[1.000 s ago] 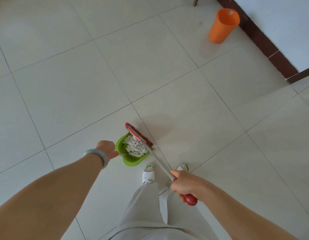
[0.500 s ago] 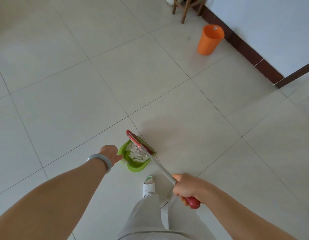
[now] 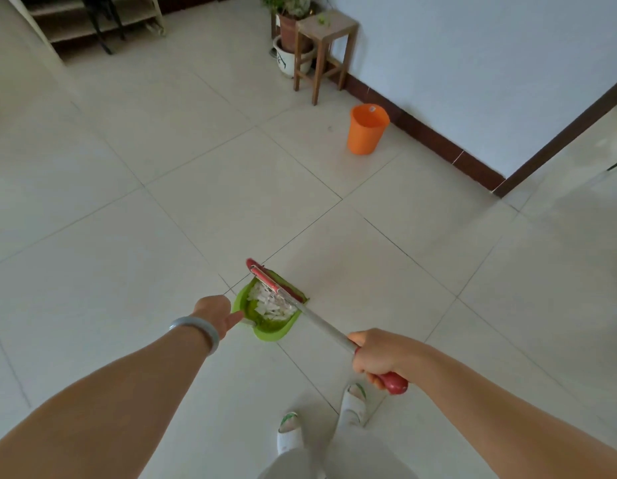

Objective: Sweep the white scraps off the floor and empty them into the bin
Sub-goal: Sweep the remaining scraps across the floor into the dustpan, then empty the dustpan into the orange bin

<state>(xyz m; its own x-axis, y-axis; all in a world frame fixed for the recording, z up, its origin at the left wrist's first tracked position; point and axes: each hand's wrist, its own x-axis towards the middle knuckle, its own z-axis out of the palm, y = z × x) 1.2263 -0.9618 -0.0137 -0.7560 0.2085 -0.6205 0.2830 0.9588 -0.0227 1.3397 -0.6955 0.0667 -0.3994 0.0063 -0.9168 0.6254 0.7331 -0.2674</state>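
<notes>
White scraps in green dustpan, against broom

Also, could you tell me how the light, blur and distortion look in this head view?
Head view: wide-angle stretch, tile lines splay and the forearms loom large; light soft and even, only a faint shadow beside the broom; white scraps in the dustpan slightly washed out; no marked motion blur.
</notes>
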